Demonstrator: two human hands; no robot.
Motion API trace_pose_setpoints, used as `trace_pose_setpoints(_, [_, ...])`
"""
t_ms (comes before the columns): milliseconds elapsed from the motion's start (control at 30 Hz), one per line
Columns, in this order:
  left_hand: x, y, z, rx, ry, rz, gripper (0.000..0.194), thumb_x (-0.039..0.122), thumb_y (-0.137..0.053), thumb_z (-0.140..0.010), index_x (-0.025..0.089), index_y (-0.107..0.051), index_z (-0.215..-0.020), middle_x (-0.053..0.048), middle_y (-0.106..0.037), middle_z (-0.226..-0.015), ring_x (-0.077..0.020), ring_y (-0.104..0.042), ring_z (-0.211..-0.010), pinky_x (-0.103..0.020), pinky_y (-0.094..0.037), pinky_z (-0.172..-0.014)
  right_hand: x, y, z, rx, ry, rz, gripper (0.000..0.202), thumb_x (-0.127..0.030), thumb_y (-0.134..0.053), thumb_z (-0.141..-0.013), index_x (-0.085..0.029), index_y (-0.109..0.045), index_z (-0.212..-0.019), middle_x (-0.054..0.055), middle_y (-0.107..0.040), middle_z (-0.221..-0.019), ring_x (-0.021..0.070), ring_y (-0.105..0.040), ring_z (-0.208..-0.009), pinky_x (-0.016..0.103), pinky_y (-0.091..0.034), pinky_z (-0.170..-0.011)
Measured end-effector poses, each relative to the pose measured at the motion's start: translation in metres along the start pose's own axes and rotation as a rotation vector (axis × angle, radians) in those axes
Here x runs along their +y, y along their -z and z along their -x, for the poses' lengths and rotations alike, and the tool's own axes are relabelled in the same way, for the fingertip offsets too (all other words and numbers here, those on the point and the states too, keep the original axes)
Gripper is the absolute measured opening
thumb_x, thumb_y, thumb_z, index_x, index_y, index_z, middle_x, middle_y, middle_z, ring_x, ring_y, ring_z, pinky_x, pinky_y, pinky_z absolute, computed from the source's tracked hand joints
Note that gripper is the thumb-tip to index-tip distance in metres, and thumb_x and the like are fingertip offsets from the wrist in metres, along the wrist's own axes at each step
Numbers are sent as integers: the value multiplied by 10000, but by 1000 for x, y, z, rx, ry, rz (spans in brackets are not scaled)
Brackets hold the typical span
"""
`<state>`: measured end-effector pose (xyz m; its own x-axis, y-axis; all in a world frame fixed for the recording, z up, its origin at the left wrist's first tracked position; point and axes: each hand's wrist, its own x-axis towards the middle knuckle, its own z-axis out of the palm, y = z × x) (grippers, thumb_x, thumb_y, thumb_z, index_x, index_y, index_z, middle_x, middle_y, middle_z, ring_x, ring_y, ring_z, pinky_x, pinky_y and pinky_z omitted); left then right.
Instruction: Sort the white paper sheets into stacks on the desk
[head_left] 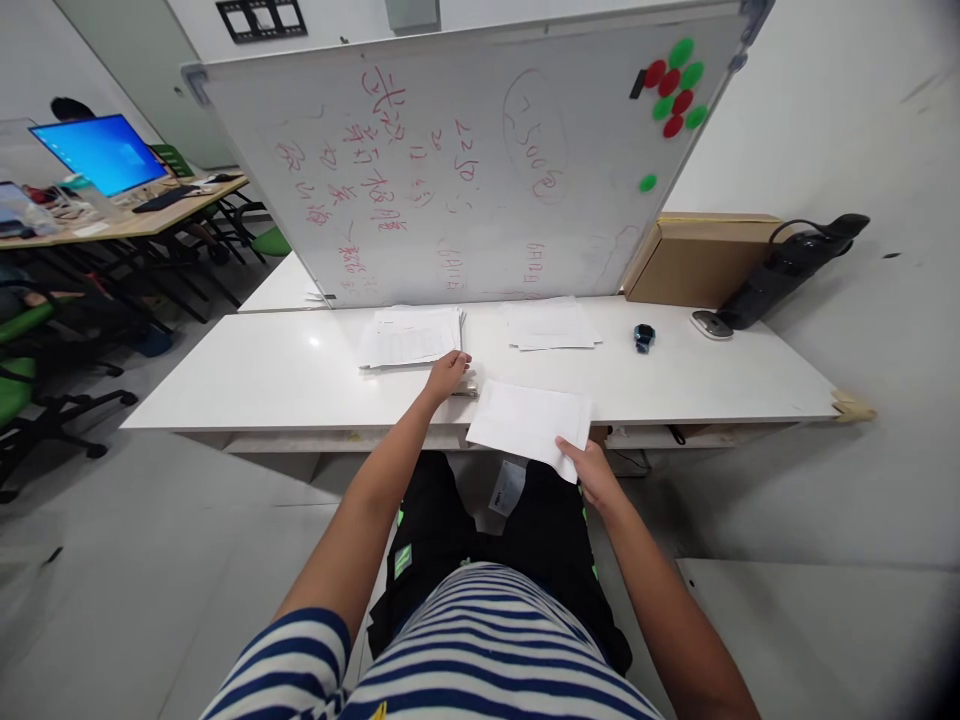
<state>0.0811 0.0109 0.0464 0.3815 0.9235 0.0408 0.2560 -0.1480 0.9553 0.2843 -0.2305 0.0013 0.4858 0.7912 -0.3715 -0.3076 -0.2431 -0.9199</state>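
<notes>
My right hand grips white sheets of paper by the near right corner, thumb on top. The paper reaches over the desk's front edge, its printed side, if any, not visible. My left hand is closed, fingers curled together, at the near right corner of a paper stack with print on it. What its fingers hold, if anything, is hidden. Just under that hand lies a small grey metallic object, partly covered and too small to name surely. Farther back rests a second pile of papers.
A whiteboard with red writing and round magnets stands along the back of the white desk. To the right are a watch, a computer mouse, a cardboard box and a leaning black bottle.
</notes>
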Motion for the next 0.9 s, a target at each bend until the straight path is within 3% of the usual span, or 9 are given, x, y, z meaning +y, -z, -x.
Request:
trace_pose_setpoints(133, [0,5,-5,-15,66,201,277,408,-519,-844,161,-643,-857,-108,-641,-1021,-181,-610,-886,-374,-495,-850,13,5,-3,8,10,-132,386,-341,-736,-704,-171,-670,-1045,92,-680,-1144,271,-640,-1067,395,-516,-944])
trace_pose_setpoints(300, [-1,8,-9,1,114,306,268,396,-529,-848,148,-625,-875,-114,-637,-1016,-167,-617,-865,-380,-507,-845,23,-1,-9,-9,-49,-85,370,-333,-742,-710,-146,-671,-1022,109,-691,-1115,269,-655,-1036,396,-517,-939])
trace_pose_setpoints(667, [-3,9,-9,-24,129,280,259,399,-497,-889,163,-602,-903,-97,-629,-1055,-145,-615,-871,-347,-519,-838,15,-14,-7,-19,-61,-19,274,-290,-736,-707,-143,-687,-933,108,-722,-1027,256,-676,-979,368,-546,-870])
trace_pose_setpoints(900, [-1,7,-9,-14,159,225,265,398,-470,-901,179,-542,-1031,-108,-625,-1098,-139,-615,-882,-310,-515,-803,7,-14,-11,-60,-37,101,312,-306,-721,-712,-135,-688,-971,108,-707,-1071,270,-664,-1004,401,-514,-913])
